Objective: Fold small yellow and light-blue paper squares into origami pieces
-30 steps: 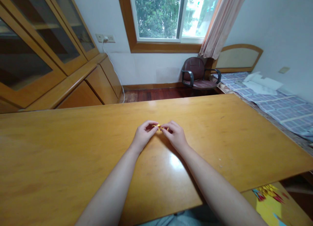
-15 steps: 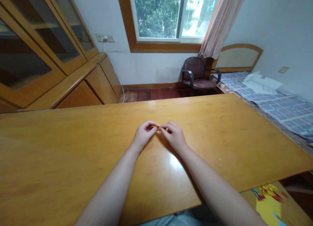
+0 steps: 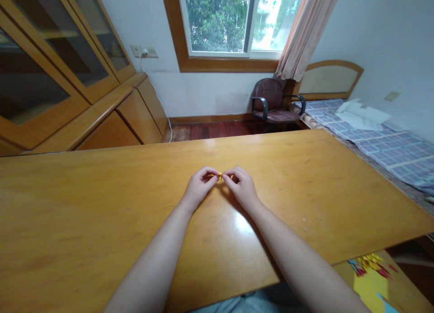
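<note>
Between my two hands is a small yellow piece, which looks like folded paper point(image 3: 220, 177), held just above the wooden table point(image 3: 101, 213). My left hand point(image 3: 199, 186) pinches its left side with thumb and forefinger. Opposite, my right hand point(image 3: 241, 185) pinches its right side the same way, and the fingertips of both hands nearly meet. Thin yellow tips show by the fingers; most of the piece is hidden behind them, so its exact shape is unclear.
At the lower right, a lower surface holds a yellow paper sheet point(image 3: 371, 286) and several small yellow and red pieces point(image 3: 371, 261). Beyond the table stand a brown armchair point(image 3: 271, 98), a bed point(image 3: 389, 141) and a glass-door cabinet point(image 3: 95, 91).
The right fingertips have shifted slightly on the yellow piece, and its visible part has turned a little. The left hand stays in nearly the same place.
</note>
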The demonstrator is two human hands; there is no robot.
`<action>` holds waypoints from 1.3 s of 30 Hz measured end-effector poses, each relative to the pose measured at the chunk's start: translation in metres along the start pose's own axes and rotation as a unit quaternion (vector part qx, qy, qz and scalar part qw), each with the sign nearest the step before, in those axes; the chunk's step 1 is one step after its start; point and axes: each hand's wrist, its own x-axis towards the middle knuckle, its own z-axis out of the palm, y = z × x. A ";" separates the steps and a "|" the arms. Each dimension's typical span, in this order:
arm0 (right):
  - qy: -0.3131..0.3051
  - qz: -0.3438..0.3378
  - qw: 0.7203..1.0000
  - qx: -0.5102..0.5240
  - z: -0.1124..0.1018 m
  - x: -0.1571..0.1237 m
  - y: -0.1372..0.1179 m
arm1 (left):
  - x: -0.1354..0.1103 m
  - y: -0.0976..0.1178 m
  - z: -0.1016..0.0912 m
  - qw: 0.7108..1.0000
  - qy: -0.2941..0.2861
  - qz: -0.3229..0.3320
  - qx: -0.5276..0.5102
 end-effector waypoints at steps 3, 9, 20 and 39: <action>-0.006 -0.003 1.000 -0.005 0.001 -0.001 0.001 | 0.000 0.000 0.001 1.000 -0.004 0.007 0.004; 0.002 -0.015 1.000 -0.003 0.001 -0.002 0.001 | 0.000 0.002 0.001 1.000 -0.009 0.011 0.006; -0.003 0.086 0.991 0.104 0.005 0.000 0.006 | 0.000 0.000 -0.001 0.999 -0.028 0.032 -0.022; -0.021 0.179 0.957 0.225 0.004 0.004 0.002 | -0.001 0.001 -0.002 0.997 -0.041 0.056 0.014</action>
